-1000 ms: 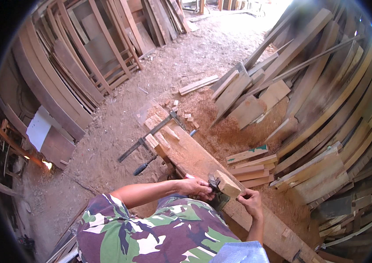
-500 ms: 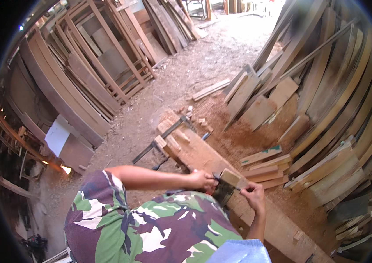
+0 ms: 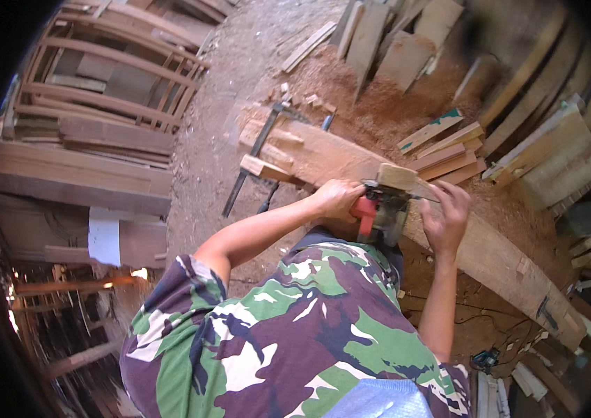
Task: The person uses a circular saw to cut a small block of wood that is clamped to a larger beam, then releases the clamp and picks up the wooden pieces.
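Note:
My left hand (image 3: 339,199) is closed at the red-handled end of a dark grey power tool (image 3: 387,219), whose exact kind I cannot make out. The tool sits at the near edge of a long wooden plank bench (image 3: 337,157), close to my body. A small wooden block (image 3: 396,177) rests against the tool's upper side. Just right of the block, my right hand (image 3: 447,217) is raised with thumb and fingers apart, beside a narrow strip at the tool. Nothing shows between those fingers.
A bar clamp (image 3: 257,150) crosses the bench's far left end. Sawdust and stacked offcuts (image 3: 448,159) lie beyond the bench. Boards (image 3: 546,160) lean at the right, wooden frames (image 3: 111,83) at the left. A cable and a small blue tool (image 3: 485,359) lie at lower right.
The view has turned and shifted, showing more of the bench's right end. My right hand's fingers, earlier pinched at the block's right side, have spread. My left hand stays at the tool.

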